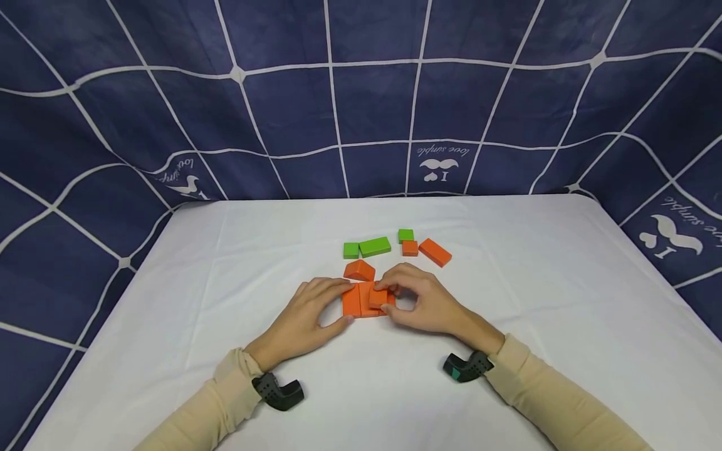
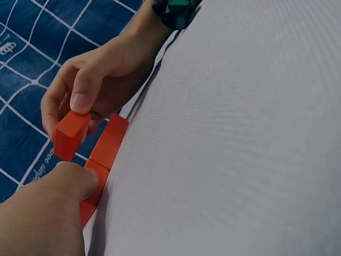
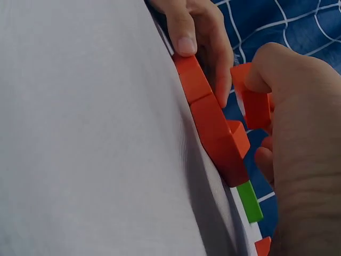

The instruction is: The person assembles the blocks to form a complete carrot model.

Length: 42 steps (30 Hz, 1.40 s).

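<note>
While the left hand braces the flat orange wooden blocks with straightened fingers, the right hand pinches a small orange wooden block just above them. Lowering it squarely, with the brace firm, seems wisest

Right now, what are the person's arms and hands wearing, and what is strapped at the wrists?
Both hands, left hand and right hand, are bare: no gloves. Each forearm wears a snug beige long sleeve. A black wrist-mounted device sits at the left cuff; the right one shows a teal patch.
</note>
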Available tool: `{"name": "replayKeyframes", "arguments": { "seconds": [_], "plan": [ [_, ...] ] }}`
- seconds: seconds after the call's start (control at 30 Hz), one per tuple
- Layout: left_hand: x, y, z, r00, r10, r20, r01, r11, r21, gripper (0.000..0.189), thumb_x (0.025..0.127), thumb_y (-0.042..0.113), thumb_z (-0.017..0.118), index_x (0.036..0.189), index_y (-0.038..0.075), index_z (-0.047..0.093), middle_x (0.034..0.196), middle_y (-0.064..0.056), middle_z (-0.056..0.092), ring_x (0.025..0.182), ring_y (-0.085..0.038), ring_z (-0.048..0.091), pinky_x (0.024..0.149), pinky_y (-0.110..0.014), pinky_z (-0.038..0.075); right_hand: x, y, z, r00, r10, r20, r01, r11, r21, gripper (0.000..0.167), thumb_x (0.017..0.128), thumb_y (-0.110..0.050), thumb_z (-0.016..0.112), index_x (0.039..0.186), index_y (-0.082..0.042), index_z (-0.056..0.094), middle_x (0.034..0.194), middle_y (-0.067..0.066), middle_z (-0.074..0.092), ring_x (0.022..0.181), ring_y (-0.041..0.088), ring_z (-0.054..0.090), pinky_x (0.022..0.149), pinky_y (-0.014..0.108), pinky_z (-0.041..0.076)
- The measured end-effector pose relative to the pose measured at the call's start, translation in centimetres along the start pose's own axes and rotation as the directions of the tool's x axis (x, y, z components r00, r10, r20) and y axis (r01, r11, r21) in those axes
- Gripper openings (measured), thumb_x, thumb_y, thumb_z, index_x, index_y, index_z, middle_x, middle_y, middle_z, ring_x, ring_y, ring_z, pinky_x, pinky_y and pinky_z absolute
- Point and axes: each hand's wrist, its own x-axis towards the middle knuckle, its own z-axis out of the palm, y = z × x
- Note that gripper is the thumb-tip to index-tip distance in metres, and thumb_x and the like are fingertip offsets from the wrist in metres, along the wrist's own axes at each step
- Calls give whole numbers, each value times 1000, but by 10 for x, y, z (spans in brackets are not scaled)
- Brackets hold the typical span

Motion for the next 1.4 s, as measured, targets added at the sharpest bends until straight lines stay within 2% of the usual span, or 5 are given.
{"name": "replayKeyframes", "arguments": {
  "seconds": [0.33,0.67,0.9,1.4],
  "plan": [
    [-1,-1,0,1000,14,-4,-14,1000,0,55,95,41,72,143,15,60,147,3,58,135,-18,50,112,-47,38,0,-8,6,994,-65,89,64,998,17,29,86,-21,83,113,-25,74,113,-14,70,108,6,60,95,26,52],
    [-1,-1,0,1000,12,-3,-12,1000,11,55,96,42,71,142,16,60,146,4,58,134,-16,50,110,-45,40,-1,-13,9,983,-84,163,80,996,29,27,86,-24,84,111,-25,76,111,-16,70,110,6,59,96,27,51],
    [-2,-1,0,1000,13,-9,-13,1000,9,54,95,41,72,142,16,61,145,5,58,134,-16,50,110,-45,40,-1,-13,10,975,-78,208,81,997,-8,24,87,-29,84,110,-27,77,109,-18,69,112,4,58,100,27,50],
    [-1,-1,-1,1000,10,-1,-10,1000,9,54,95,41,71,142,16,61,145,4,59,133,-16,50,109,-44,41,-1,-13,11,971,-121,205,132,990,-40,21,87,-26,85,107,-22,82,108,-12,68,109,8,57,96,27,51]
  ]
}}
